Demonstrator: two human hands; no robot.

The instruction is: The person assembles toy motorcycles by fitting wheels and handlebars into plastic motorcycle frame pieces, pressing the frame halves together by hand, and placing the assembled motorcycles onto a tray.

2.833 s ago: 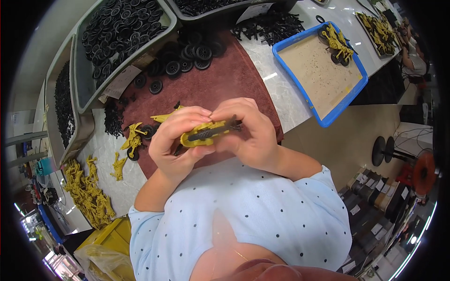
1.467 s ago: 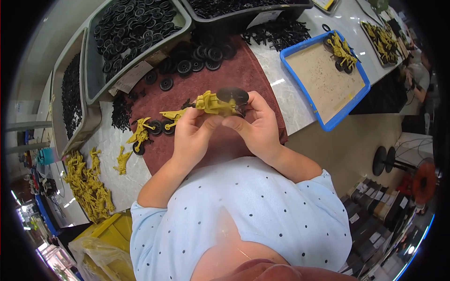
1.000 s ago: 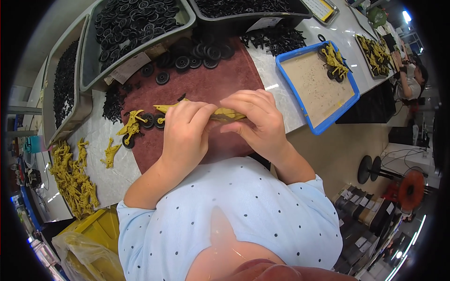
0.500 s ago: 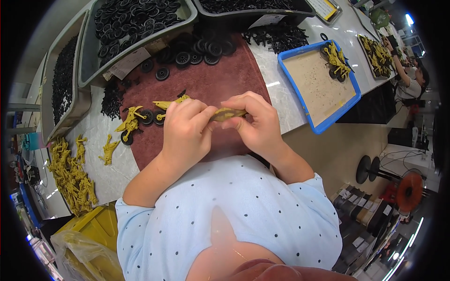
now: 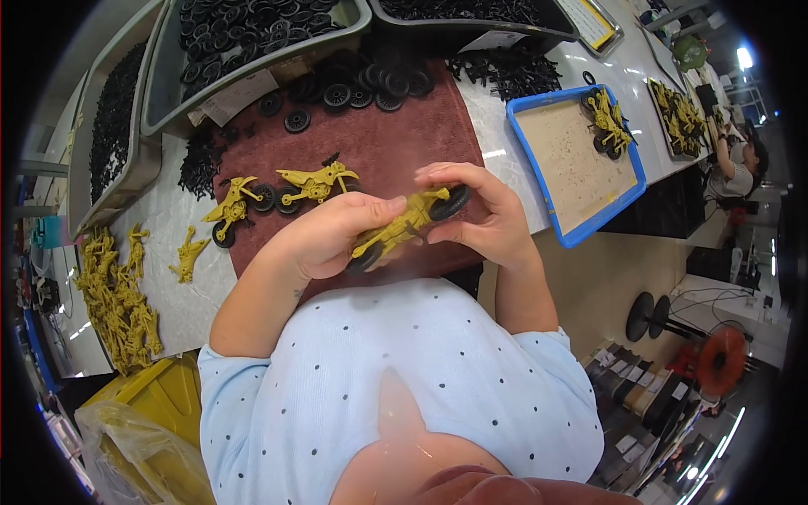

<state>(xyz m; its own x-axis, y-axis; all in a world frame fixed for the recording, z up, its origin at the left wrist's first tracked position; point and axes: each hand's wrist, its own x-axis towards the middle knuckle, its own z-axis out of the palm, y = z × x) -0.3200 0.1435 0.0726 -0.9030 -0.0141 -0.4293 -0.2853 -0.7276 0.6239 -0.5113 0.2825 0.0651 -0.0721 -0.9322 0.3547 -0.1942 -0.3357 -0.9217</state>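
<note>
Just in front of my body I hold a yellow toy motorcycle (image 5: 411,220) tilted in the air, with a black wheel showing at each end. My left hand (image 5: 326,237) grips its lower left end, thumb along the yellow body. Around the upper right wheel curve the fingers and thumb of my right hand (image 5: 501,215). Beyond my left hand, another yellow toy motorcycle (image 5: 313,183) lies on the dark red cloth (image 5: 396,135). A similar yellow toy (image 5: 229,210) with black wheels rests at the cloth's left edge.
Loose black wheels (image 5: 337,95) lie on the cloth below a grey bin (image 5: 252,82) of wheels. A loose yellow body (image 5: 190,255) and a heap of yellow bodies (image 5: 118,307) are at left. At right, a blue-rimmed tray (image 5: 532,168) holds assembled toys (image 5: 608,126). A person works far right.
The toy motorcycle, mostly hidden between my fingers before, has been turned so its body and both wheels show. My right fingers have spread wider, and my left hand has turned and lowered.
</note>
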